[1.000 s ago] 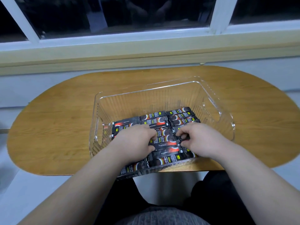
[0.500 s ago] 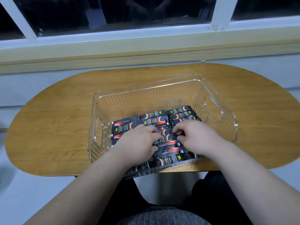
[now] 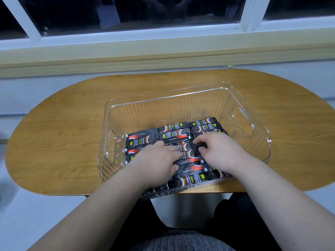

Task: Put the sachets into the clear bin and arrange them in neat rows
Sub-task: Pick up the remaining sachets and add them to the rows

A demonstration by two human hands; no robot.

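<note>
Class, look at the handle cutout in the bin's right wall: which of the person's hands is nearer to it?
Right. The right hand rests on the sachets just inside the handle cutout, below it in the picture. The left hand lies further left, beyond the right.

Wooden bench [image 3: 68, 134] with rounded ends, set against a pale grey wall [image 3: 54, 93]. Directly above the bench runs a cream windowsill [image 3: 126, 55], and above that a white-framed window [image 3: 251, 13] with dark panes. Below the bench's near edge lies a light grey floor [image 3: 36, 211].
</note>
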